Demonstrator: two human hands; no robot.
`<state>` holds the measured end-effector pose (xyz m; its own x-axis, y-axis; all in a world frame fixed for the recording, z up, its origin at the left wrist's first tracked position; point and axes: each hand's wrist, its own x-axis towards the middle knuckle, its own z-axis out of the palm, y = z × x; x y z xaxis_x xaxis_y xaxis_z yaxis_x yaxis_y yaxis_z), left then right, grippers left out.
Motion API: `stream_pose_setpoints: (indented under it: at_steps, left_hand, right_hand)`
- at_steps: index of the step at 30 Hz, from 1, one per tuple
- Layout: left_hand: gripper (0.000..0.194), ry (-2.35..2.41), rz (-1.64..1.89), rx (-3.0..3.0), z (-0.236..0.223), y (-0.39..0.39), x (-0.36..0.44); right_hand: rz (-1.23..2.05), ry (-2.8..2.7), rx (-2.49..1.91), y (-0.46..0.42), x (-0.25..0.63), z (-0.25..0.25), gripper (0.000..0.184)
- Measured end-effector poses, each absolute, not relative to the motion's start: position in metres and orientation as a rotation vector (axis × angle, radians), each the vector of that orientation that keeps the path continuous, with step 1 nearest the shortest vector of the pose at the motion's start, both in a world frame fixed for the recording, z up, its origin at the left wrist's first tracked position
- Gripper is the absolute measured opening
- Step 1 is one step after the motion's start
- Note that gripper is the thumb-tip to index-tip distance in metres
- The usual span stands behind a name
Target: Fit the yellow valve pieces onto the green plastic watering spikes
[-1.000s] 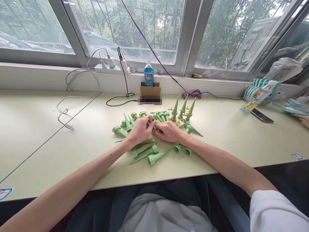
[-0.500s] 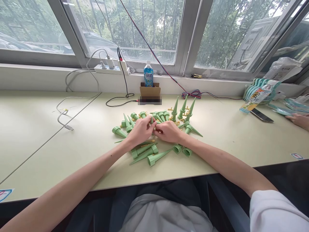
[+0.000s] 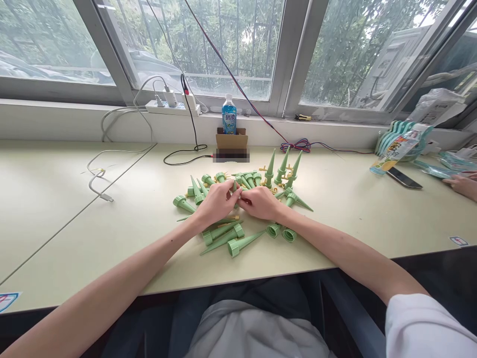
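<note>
My left hand (image 3: 217, 200) is closed around a green plant watering spike (image 3: 234, 186), most of it hidden by the fingers. Against its side my right hand (image 3: 261, 203) makes a pinch, and what lies between those fingertips is covered. Loose green spikes (image 3: 244, 243) surround both hands, several with cap ends facing me. Behind my right hand, 3 spikes (image 3: 270, 171) stand point up with small yellow valves on their sides. Two more spikes show open, threaded caps (image 3: 288, 234) beneath my right wrist.
A blue bottle (image 3: 229, 115) stands in a small cardboard box (image 3: 231, 138) at the back. Cables (image 3: 298, 145) and a power strip (image 3: 164, 105) lie near the window. To the right are a phone (image 3: 404, 178), a tilted drink bottle (image 3: 397, 149) and another person's hand (image 3: 464, 185).
My hands stay at the same spot, with only a slight shift of the right fingers against the spike. The other person's hand at the far right has moved a little.
</note>
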<state>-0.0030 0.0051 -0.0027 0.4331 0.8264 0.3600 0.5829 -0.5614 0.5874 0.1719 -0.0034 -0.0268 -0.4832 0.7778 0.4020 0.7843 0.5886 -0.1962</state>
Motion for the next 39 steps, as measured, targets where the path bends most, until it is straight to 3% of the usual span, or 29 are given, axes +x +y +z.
stream_pose_setpoints:
  at_steps: [39]
  left_hand:
    - [0.027,1.254,0.978,2.381,-0.0026,0.0076,-0.0048]
  right_hand:
    - [0.021,-2.377,-1.295,-0.005,0.1724,-0.0229,0.035]
